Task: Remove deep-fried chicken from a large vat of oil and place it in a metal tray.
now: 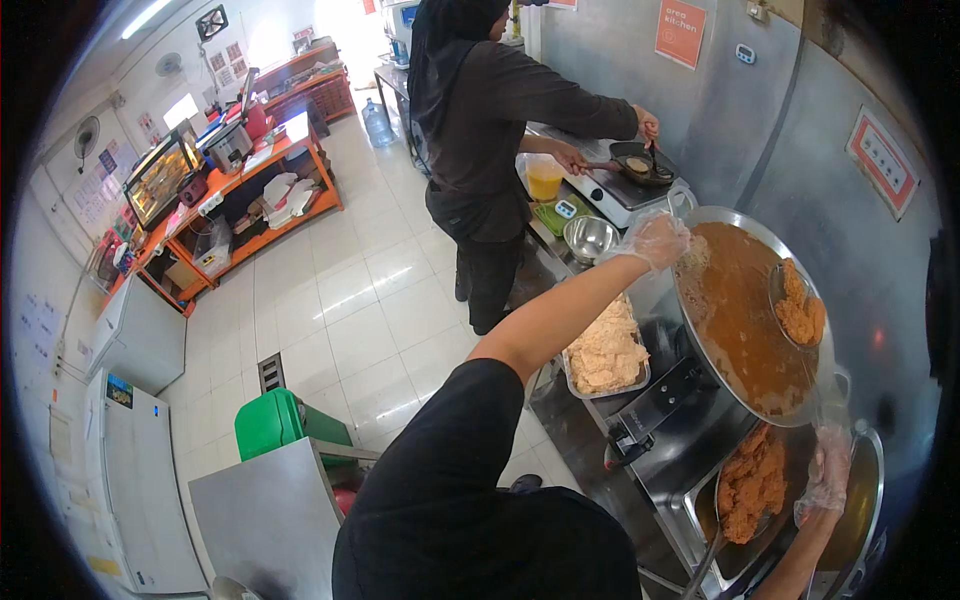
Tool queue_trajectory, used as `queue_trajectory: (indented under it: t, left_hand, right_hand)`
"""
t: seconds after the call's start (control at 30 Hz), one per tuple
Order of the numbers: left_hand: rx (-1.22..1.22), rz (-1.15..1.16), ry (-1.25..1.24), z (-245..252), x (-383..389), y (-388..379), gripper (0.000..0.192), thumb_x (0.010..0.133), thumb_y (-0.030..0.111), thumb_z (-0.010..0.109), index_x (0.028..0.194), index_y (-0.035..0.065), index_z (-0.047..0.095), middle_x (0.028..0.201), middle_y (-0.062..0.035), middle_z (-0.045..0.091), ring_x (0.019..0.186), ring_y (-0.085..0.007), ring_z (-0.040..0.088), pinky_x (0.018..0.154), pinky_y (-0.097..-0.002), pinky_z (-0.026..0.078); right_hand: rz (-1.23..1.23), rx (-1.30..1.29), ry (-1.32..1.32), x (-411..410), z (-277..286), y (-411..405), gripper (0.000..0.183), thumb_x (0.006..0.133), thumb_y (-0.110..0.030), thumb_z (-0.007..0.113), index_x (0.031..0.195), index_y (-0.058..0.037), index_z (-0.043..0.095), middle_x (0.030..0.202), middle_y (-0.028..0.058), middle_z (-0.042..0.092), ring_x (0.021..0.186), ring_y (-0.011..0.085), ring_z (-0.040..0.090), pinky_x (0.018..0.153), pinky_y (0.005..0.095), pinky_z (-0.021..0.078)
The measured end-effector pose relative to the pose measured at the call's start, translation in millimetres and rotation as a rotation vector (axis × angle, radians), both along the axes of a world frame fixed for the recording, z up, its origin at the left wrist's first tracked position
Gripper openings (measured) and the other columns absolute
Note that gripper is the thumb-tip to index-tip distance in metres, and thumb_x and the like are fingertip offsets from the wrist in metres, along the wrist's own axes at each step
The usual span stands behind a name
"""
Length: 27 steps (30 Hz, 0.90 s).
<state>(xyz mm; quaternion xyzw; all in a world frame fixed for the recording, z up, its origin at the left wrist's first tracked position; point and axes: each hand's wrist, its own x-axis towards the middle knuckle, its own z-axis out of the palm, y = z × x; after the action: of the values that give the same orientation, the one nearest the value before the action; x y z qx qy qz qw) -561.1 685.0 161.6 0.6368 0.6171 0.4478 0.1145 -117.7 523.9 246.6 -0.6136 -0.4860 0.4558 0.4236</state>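
Observation:
My left hand (656, 240), in a clear plastic glove, is over the near-left rim of a large round pan of brown oil (735, 300). A pale battered piece (694, 255) lies at its fingertips; whether the fingers hold it is unclear. My right hand (825, 469), also gloved, is beside the pan's lower right rim, around the handle of a wire skimmer (776, 300) with golden fried pieces (801, 311) in it, over the oil. Beside the pan a tray of pale battered food (606, 352) stands. Darker fried pieces (750, 487) lie in another strainer over a steel container (694, 502).
A co-worker (487, 127) stands at the left, holding a small frying pan (641, 163) on a stove (630, 202). Near them are a steel bowl (591, 238) and a yellow liquid container (544, 178). A second large pot (874, 480) stands beyond my right hand.

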Motion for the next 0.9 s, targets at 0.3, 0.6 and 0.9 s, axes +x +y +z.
queue_trajectory:
  t: [0.3,0.6,0.9]
  left_hand:
    - [-0.291,-0.308,-0.253,-58,-29,-188,0.022,0.089,0.026,0.052,0.092,0.0062,0.061,0.078,-0.0003,0.055,0.073,-0.0091,0.050,0.067,-0.0248,0.041]
    - [-0.971,-0.275,-0.801,-162,53,-288,0.018,0.088,0.026,0.054,0.088,0.0088,0.059,0.070,0.0050,0.048,0.059,-0.0043,0.041,0.050,-0.0190,0.032]
    - [-1.237,-0.823,-0.624,-103,234,-299,0.049,0.082,0.040,0.061,0.113,0.0021,0.053,0.104,-0.0104,0.058,0.097,-0.0176,0.054,0.086,-0.0330,0.042]
  right_hand:
    - [-0.050,0.051,0.026,-2,9,-4,0.011,0.080,-0.022,0.066,0.080,-0.0187,0.055,0.063,-0.0108,0.041,0.050,-0.0006,0.034,0.040,0.0149,0.0244]
    - [0.085,-0.031,-0.028,40,-11,-9,0.017,0.083,-0.020,0.063,0.092,-0.0077,0.056,0.057,-0.0082,0.041,0.042,-0.0011,0.032,0.032,0.0143,0.0224]
    - [0.121,-0.016,0.041,63,-20,-2,0.016,0.082,-0.020,0.063,0.091,-0.0075,0.057,0.057,-0.0059,0.042,0.040,0.0000,0.028,0.032,0.0145,0.0198]
